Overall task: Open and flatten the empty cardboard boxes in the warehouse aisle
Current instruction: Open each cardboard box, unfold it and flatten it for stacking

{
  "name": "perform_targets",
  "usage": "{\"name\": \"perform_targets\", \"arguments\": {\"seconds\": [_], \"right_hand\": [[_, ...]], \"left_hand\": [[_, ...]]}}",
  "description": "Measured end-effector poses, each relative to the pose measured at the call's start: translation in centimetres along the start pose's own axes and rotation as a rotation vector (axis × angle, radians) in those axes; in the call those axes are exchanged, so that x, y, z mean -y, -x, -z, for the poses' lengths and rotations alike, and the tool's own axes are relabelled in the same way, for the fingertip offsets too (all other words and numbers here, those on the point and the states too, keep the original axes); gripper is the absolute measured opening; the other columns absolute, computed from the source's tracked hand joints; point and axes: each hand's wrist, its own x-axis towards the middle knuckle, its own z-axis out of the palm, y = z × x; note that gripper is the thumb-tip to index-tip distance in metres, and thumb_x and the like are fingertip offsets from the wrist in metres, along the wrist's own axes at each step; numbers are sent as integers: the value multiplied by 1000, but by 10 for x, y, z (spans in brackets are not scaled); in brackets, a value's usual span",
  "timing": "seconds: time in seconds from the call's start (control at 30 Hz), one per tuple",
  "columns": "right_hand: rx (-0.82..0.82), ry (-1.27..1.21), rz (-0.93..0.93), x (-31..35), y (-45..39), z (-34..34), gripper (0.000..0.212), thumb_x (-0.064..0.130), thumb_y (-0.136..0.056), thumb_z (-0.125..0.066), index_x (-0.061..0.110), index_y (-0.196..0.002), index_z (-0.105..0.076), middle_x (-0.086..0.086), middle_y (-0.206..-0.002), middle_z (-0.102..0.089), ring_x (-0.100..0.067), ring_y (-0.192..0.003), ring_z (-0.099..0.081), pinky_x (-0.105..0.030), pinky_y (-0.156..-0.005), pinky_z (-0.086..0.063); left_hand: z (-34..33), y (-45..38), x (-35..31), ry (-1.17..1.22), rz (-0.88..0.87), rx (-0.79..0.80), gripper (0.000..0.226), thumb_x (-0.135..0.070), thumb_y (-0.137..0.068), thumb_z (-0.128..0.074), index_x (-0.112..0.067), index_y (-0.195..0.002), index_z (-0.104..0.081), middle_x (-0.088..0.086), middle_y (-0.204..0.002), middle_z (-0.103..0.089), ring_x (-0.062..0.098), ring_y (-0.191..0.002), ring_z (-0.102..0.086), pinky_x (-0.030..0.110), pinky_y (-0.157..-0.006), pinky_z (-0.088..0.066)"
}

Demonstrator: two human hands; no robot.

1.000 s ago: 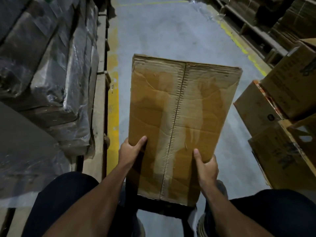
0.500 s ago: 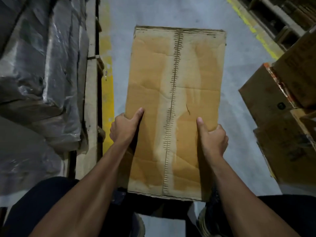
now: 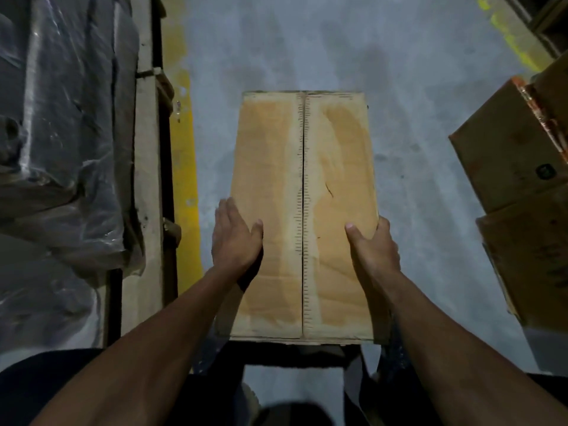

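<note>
**Box braced between both hands, seam side up**

Head view, looking down into the aisle. Cardboard box (image 3: 302,216) held out in front, long axis running away from the body, broad face turned up. Centre seam (image 3: 304,210) running the full length between two closed flaps, with a paler strip on either side, possibly where tape once sat. Near end hanging above the knees, far end above the grey floor (image 3: 307,41); whether any part rests on something underneath cannot be told.

Left hand (image 3: 235,238) laid along the left long edge, fingers straight and reaching over that edge, thumb flat on the top face: a flat press against the side, not a curl. Right hand (image 3: 373,247) clasped on the right long edge, thumb on top, fingers wrapped over the side and out of sight below. Probably held this way to trap the box from both sides and keep the seam centred and reachable, ready for splitting the flaps apart.

Judged stage: box closed, not yet opened or flattened. Likely next need: thumbs or fingertips worked into the seam.

To the left, a yellow floor line (image 3: 184,167) beside a wooden pallet (image 3: 147,179) carrying a plastic-wrapped load (image 3: 61,133). To the right, more brown cartons (image 3: 510,167) stacked close by, well apart from the held one.
</note>
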Motion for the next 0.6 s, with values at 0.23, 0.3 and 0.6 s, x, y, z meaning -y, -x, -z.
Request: {"name": "perform_targets", "arguments": {"seconds": [0.23,0.3,0.6], "right_hand": [[-53,58,17,-4,-3,-6,62,61,-93,-54,26,-141,-35,-10,-134,-56,-37,-118,-54,-51,-98,-46],[-74,73,22,-4,-3,-7,62,62,-93,-53,26,-140,-36,-9,-133,-56,-37,-117,-55,-51,-97,-46],[-58,99,27,-4,0,-5,62,66,-91,-51,26,-136,-36,-9,-127,-59,-37,-112,-56,-51,-94,-47]], "left_hand": [[-9,-3,-30,-480,-935,105,60,-51,-97,-31,-9,-132,-56,14,-148,-47,34,-146,-28,46,-121,-15],[-8,-12,-37,-633,-1123,124,55,-51,-96,-34,-9,-111,-66,14,-126,-62,35,-138,-41,46,-121,-17],[57,-21,-81,-719,-1370,83,41,-44,-88,-46,-12,-69,-64,6,-71,-56,26,-68,-53,38,-75,-50]]}}
